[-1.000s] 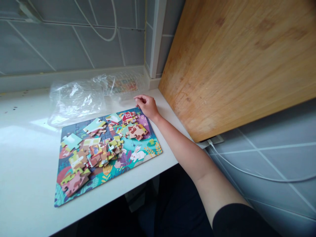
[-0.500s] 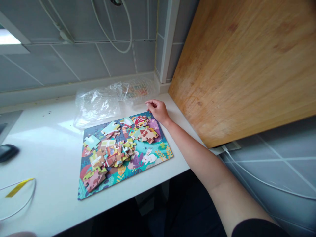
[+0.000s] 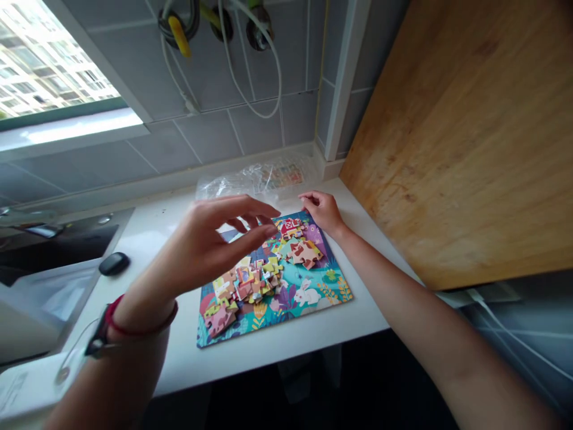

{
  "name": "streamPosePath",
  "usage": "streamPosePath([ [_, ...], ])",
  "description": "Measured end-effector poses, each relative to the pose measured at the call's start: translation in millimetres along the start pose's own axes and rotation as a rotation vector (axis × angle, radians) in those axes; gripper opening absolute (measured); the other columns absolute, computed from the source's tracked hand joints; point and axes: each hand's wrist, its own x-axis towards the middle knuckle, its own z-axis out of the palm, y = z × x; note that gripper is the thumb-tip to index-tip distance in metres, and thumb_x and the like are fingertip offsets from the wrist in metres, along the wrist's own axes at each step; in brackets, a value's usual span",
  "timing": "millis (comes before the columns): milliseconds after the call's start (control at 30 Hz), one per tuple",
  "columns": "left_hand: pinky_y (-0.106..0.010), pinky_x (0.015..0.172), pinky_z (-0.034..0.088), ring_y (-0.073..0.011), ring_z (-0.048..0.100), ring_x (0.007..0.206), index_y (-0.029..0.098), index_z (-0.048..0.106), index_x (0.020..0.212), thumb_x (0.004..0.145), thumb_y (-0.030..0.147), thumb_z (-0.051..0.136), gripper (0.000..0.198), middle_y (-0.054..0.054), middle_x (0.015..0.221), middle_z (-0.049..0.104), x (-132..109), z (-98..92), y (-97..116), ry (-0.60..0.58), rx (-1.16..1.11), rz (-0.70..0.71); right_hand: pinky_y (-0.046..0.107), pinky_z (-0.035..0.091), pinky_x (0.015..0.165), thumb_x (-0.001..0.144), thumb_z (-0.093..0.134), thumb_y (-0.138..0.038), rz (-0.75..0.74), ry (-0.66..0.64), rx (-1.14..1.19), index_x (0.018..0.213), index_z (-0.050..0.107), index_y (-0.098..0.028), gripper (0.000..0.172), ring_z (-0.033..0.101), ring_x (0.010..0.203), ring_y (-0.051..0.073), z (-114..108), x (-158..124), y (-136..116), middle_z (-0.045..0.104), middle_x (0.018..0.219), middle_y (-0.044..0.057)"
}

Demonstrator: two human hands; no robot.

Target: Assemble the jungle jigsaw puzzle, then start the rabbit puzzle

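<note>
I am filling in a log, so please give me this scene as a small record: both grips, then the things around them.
Left grip: open, hovering over the puzzle board, no piece visible in it
Right grip: curled, at the board's far right corner; whether it holds anything is unclear
Loose pieces: heaped on the board, partly overlapping
Plastic bag: on the white countertop, beyond the board
Black mouse: left of the board
Wooden panel: at the right

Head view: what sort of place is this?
Probably a kitchen: a white countertop, a dark, metal-rimmed, sink-like basin, and grey wall tiles behind a yellow-handled pipe fitting.
</note>
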Motion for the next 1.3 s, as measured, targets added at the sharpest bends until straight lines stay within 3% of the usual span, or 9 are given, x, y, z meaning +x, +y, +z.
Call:
streamPosePath([
  [100,-0.039,0.089,0.062,-0.0233,0.076,0.097,0.026,0.075,0.125,0.099,0.054,0.066,0.039,-0.008,0.117,0.078,12.4,21.2,-30.9,-0.121,0.185,-0.038,0.027,0.055,0.067,0.086,0.065,-0.033,-0.008,-0.005,-0.005,0.091,0.079,-0.018,0.020,0.073,0.065,0.018,-0.1,0.0,0.5,0.074,0.068,0.001],
  [200,-0.042,0.104,0.058,-0.0271,0.071,0.118,0.024,0.065,0.141,0.097,0.053,0.070,0.053,-0.011,0.134,0.072,20.0,50.9,-57.0,-0.299,0.131,-0.013,0.028,0.055,0.067,0.085,0.066,-0.034,-0.007,-0.010,-0.010,0.091,0.079,-0.018,0.021,0.073,0.065,0.018,0.0,0.5,1.2,0.074,0.069,0.002],
  [300,-0.049,0.120,0.047,-0.0344,0.053,0.145,0.020,0.043,0.160,0.090,0.058,0.077,0.086,-0.019,0.161,0.049,20.7,76.2,-62.8,-0.351,0.099,0.014,0.028,0.054,0.066,0.085,0.065,-0.035,-0.004,-0.018,-0.015,0.091,0.079,-0.018,0.023,0.072,0.064,0.018,0.4,1.1,1.4,0.074,0.069,0.003],
  [367,-0.053,0.125,0.040,-0.0372,0.043,0.153,0.017,0.034,0.164,0.091,0.058,0.077,0.094,-0.022,0.167,0.039,20.1,89.1,-59.9,-0.349,0.078,0.011,0.029,0.054,0.067,0.085,0.064,-0.035,-0.003,-0.025,-0.020,0.090,0.079,-0.017,0.024,0.072,0.064,0.018,0.6,1.3,1.1,0.074,0.069,0.003],
  [567,-0.047,0.112,0.052,-0.0302,0.065,0.131,0.019,0.048,0.153,0.100,0.040,0.066,0.059,-0.016,0.145,0.065,22.5,122.0,-69.4,-0.125,-0.171,-0.050,0.029,0.054,0.069,0.086,0.064,-0.034,0.005,-0.036,-0.046,0.092,0.080,-0.017,0.024,0.071,0.066,0.019,0.5,1.2,0.9,0.074,0.068,0.003],
  [733,-0.042,0.104,0.056,-0.0269,0.069,0.119,0.021,0.065,0.134,0.090,0.027,0.078,0.046,-0.012,0.131,0.072,26.0,137.9,-90.0,0.003,-0.284,-0.050,0.030,0.054,0.070,0.086,0.066,-0.034,0.011,-0.042,-0.055,0.092,0.080,-0.018,0.022,0.071,0.067,0.020,0.3,1.6,2.2,0.074,0.068,0.003],
  [967,-0.029,0.076,0.057,-0.0175,0.070,0.090,0.021,0.075,0.115,0.078,0.026,0.087,0.040,-0.007,0.111,0.076,30.8,140.6,-102.2,0.100,-0.592,-0.191,0.031,0.055,0.072,0.087,0.067,-0.033,-0.006,-0.090,-0.092,0.092,0.080,-0.018,0.021,0.072,0.071,0.021,0.1,-0.3,0.5,0.078,0.075,0.004],
  [1133,-0.029,0.073,0.059,-0.0162,0.072,0.082,0.018,0.072,0.105,0.066,0.031,0.094,0.046,-0.005,0.100,0.076,34.9,138.5,-110.1,0.183,-0.948,-0.340,0.032,0.055,0.081,0.089,0.067,-0.033,-0.116,-0.114,-0.182,0.089,0.082,-0.020,0.019,0.074,0.085,0.023,0.4,-3.6,-1.4,0.081,0.090,0.007],
  [1300,-0.029,0.076,0.060,-0.0166,0.073,0.084,0.018,0.070,0.098,0.062,0.035,0.098,0.049,-0.003,0.097,0.076,35.9,135.3,-111.1,0.248,-1.061,-0.404,0.034,0.053,0.084,0.094,0.065,-0.042,-0.169,-0.180,-0.212,0.088,0.083,-0.021,0.028,0.073,0.092,0.025,-0.7,-7.5,-8.5,0.079,0.092,0.008],
])
